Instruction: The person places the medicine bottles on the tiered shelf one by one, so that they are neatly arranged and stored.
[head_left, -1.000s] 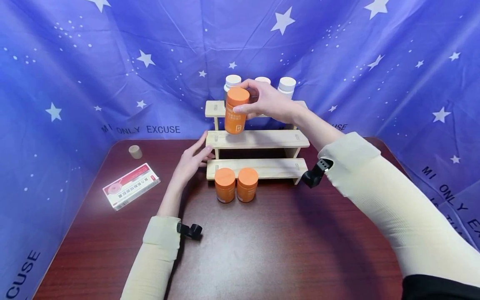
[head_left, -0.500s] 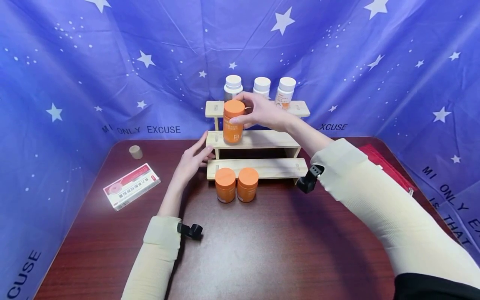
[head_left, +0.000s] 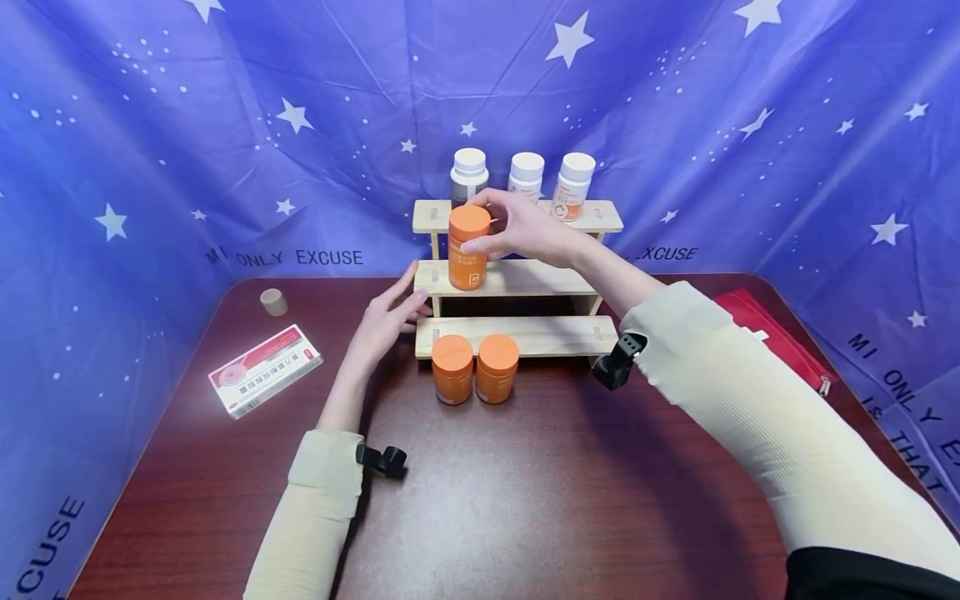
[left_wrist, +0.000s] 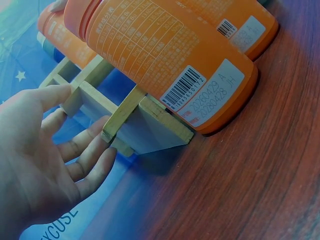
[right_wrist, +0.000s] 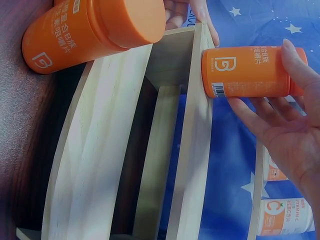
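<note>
My right hand (head_left: 528,227) holds an orange pill bottle (head_left: 467,262) upright at the left end of the middle step of a wooden three-step rack (head_left: 517,333). In the right wrist view the bottle's base (right_wrist: 212,72) meets that step, thumb on one side and fingers on the other. At the rack's left side, my left hand (head_left: 384,323) rests its loosely bent fingers against the wood; the left wrist view shows those fingertips (left_wrist: 107,145) along the board edges. Two more orange bottles, one on the left (head_left: 452,371) and one on the right (head_left: 497,369), stand before the lowest step.
Three white-capped bottles, the left one dark-labelled (head_left: 469,175), the middle one (head_left: 527,173) and the right one (head_left: 573,185), occupy the top step. A red-and-white medicine box (head_left: 264,371) and a small beige cylinder (head_left: 273,302) lie left; a red zip pouch (head_left: 776,342) lies right.
My right hand has lowered the orange bottle from above the middle step down onto it, shifting slightly left. My left hand stays at the rack's side.
</note>
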